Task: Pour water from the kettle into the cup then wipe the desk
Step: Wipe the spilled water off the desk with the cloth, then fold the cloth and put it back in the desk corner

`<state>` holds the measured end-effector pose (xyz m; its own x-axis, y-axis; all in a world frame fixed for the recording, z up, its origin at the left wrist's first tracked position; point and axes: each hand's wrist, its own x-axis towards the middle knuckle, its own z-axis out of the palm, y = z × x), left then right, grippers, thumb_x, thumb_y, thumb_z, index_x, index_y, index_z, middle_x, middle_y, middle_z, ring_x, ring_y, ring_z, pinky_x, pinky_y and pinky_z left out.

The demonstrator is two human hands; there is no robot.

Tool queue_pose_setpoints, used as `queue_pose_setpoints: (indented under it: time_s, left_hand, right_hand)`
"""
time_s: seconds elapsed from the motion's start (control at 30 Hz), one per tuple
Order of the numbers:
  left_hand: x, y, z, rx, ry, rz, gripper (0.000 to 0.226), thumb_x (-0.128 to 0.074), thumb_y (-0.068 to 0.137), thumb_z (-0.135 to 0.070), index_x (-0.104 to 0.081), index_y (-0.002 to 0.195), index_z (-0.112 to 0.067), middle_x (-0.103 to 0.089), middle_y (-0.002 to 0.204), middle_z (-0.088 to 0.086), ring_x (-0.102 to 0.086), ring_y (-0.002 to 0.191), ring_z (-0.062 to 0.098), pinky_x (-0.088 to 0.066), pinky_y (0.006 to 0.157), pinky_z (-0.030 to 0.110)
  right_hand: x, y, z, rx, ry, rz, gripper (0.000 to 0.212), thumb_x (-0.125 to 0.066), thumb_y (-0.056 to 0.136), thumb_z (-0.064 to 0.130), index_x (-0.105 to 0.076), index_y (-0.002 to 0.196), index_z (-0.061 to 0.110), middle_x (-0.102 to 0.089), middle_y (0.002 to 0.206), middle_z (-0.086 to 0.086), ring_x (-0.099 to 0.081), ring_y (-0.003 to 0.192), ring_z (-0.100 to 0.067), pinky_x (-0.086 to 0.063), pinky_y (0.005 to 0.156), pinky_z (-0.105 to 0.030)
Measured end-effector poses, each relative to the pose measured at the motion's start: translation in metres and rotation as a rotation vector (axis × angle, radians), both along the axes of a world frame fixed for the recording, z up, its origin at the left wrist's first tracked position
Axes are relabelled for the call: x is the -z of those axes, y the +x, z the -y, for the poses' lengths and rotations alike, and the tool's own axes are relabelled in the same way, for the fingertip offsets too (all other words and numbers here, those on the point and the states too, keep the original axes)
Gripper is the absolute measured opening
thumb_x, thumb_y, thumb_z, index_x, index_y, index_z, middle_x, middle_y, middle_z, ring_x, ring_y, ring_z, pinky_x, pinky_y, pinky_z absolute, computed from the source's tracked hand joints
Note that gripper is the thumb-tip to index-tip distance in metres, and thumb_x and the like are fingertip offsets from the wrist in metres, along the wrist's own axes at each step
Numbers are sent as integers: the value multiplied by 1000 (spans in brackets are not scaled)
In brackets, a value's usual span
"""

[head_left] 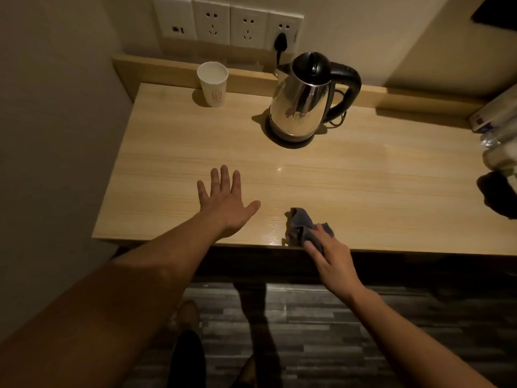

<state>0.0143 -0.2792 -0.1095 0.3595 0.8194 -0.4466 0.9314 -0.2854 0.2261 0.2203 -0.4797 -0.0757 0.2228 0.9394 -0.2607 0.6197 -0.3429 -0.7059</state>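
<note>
Your right hand [330,253] grips the cloth [303,226] at the counter's [363,186] near edge, wiping; left hand [226,203] lies open, bracing. Kettle [302,102] and cup [213,84] parked far, clear.

Desk [363,177] (kettle [302,107], cup [213,85], cloth [302,225])

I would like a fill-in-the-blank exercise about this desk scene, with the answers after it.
1. The right hand presses a grey ____ at the desk's front edge.
2. The left hand lies flat and holds ____.
3. The kettle stands upright on its ____.
4. The paper cup stands to the ____ of the kettle.

Answers: cloth; nothing; base; left
</note>
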Motion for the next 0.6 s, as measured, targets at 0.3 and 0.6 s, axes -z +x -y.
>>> queue_pose_setpoints:
  time_s: [0.3, 0.6]
  left_hand:
    - [-95, -15, 75, -794, -935, 1170, 51, -59, 101, -50, -72, 125, -7, -79, 113, 11, -75, 102, 31, -58, 92, 39]
    - [-142, -84, 43, -865, -357, 1184, 13, -57, 106, -13, -69, 109, -18, -76, 114, 13, -73, 105, 28, -60, 90, 43]
  right_hand:
    - [-98, -74, -29, 395, -132, -1553, 74, -91, 78, 36, -63, 142, 11, -65, 139, -25, -69, 120, -38, -62, 90, -47]
    - [-125, -137, -96, 387, -226, -1145, 29, -62, 98, 3, -65, 126, 3, -75, 116, -26, -73, 107, -46, -57, 96, -64]
